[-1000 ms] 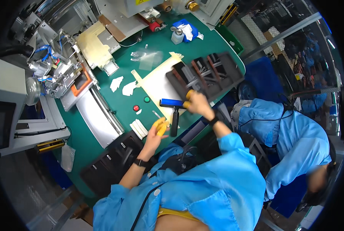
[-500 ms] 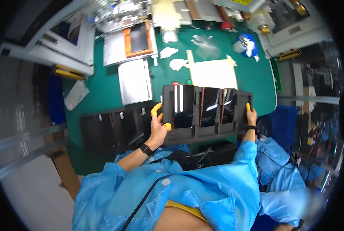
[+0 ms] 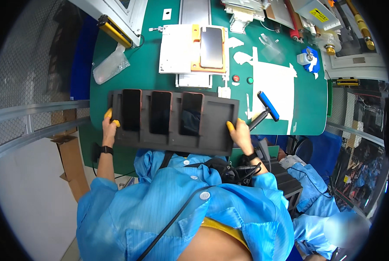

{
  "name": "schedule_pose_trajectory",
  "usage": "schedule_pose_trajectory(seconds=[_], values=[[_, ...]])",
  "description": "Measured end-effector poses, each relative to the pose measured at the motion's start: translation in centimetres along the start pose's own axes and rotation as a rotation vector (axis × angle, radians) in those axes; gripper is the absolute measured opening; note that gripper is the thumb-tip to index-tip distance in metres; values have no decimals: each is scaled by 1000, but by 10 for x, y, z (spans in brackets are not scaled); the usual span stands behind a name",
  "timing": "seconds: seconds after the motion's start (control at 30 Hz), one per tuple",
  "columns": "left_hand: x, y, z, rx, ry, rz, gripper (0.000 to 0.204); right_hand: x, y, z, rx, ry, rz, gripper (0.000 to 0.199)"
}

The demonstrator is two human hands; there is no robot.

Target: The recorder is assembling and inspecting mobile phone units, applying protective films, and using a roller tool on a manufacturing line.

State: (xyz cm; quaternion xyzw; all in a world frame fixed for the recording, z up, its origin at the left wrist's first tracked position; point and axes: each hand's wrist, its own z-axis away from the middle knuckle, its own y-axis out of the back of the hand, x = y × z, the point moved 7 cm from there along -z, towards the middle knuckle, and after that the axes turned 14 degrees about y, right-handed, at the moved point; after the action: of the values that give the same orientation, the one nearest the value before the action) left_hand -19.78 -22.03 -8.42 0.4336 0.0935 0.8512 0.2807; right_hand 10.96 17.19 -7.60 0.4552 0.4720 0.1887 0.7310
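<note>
My left hand (image 3: 110, 126) and my right hand (image 3: 241, 134) grip opposite ends of a black tray (image 3: 218, 126). Both wear yellow finger covers. Three dark phones with reddish edges lie side by side in its slots: the left phone (image 3: 131, 110), the middle phone (image 3: 160, 112) and the right phone (image 3: 191, 114). The slot beside my right hand holds no phone. Just beyond that hand a blue roller (image 3: 268, 106) with a dark handle leans over the table. Whether the tray touches the table is hard to tell.
Behind the tray, an orange fixture (image 3: 196, 65) holds another phone (image 3: 212, 48) on a white plate (image 3: 173, 50). A red button (image 3: 235, 78) and green button (image 3: 250, 80) sit nearby. Dark trays (image 3: 288, 182) are at lower right, near a person's blue sleeve (image 3: 309, 178).
Both hands have carried the tray leftward across the table, to where another dark tray was seen. The view has shifted, and the blue roller now shows at the right.
</note>
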Motion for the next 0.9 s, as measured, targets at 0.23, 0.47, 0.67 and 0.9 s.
schedule_pose_trajectory(seconds=[0.23, 0.47, 0.67, 0.9], values=[[-26, 24, -35, 231, -51, -8, 47, -98, -2, -35, 361, 271, 176, 28], [-31, 37, -51, 227, -64, 150, 44, -139, -74, -50, 136, 306, -118, 25], [79, -19, 20, 992, -134, -503, 30, -134, -97, -46, 24, 90, -607, 24], [211, -227, 15, 317, -871, -378, 19, -99, 22, -43, 192, 143, -616, 19]])
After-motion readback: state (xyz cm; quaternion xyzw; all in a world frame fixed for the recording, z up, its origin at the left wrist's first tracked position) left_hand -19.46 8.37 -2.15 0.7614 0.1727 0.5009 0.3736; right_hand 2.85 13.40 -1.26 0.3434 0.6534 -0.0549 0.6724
